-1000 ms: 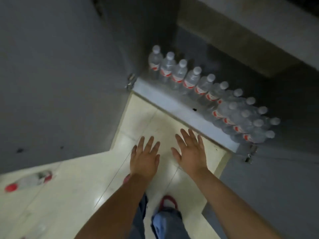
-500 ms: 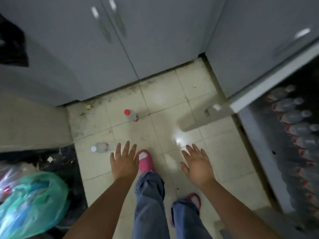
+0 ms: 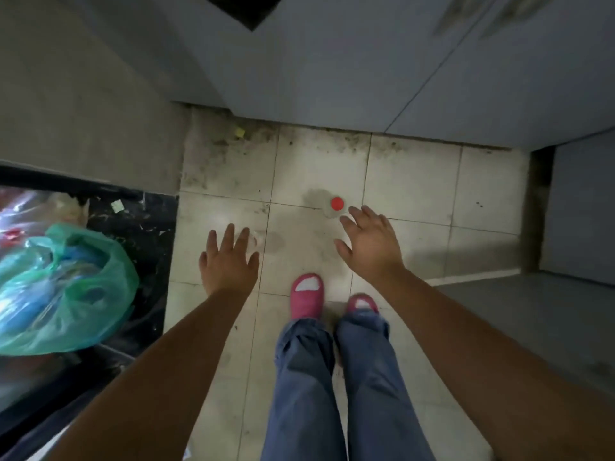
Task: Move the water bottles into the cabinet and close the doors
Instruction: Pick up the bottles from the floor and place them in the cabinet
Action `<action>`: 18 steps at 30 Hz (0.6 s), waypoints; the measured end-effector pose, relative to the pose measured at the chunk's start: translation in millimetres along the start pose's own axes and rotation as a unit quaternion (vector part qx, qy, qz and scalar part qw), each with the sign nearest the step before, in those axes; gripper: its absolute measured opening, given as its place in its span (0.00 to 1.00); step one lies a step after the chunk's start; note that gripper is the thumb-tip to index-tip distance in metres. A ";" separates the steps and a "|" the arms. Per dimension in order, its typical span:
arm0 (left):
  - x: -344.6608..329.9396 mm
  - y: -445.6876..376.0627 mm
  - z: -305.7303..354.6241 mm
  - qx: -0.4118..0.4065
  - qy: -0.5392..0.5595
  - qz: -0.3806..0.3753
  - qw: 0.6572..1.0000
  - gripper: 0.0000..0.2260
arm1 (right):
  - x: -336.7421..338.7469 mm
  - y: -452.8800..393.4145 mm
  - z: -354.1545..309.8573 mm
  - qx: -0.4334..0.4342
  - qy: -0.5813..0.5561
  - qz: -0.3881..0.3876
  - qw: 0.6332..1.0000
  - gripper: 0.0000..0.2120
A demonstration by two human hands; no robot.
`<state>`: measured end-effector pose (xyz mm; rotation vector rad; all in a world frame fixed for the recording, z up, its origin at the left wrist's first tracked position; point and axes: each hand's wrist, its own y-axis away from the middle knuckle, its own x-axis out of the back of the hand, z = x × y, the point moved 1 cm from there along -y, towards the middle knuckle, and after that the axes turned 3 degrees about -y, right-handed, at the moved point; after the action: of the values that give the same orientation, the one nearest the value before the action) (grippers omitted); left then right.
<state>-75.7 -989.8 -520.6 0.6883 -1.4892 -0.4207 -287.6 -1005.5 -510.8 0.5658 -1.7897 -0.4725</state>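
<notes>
Pale floor tiles (image 3: 412, 181), grimy along the far edge, carry two water bottles. One bottle with a red cap (image 3: 336, 204) stands near the middle of the floor, just beyond the fingertips of the right hand (image 3: 369, 244), which is spread and holds nothing. A second bottle (image 3: 254, 239) is mostly hidden under the left hand (image 3: 229, 257), also spread flat and empty. Grey cabinet doors (image 3: 332, 71) line the far edge; a green plastic bag (image 3: 66, 287) sits at the left edge.
</notes>
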 end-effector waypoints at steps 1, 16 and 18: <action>-9.7 -8.8 -5.7 0.010 0.010 -0.008 1.000 0.24 | -6.1 -14.6 -0.1 0.002 0.012 -0.007 1.000 0.24; -155.0 -141.3 -34.9 0.062 0.037 0.001 0.997 0.19 | -149.8 -168.9 53.7 0.015 0.101 0.039 0.994 0.18; -150.8 -138.7 -28.2 0.019 -0.013 -0.007 1.000 0.18 | -155.3 -156.4 59.9 0.031 0.092 0.028 0.995 0.14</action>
<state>-35.9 -991.0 -723.5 0.7266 -1.5209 -0.4149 -286.0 -1036.8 -737.1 0.5816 -1.6447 -0.3157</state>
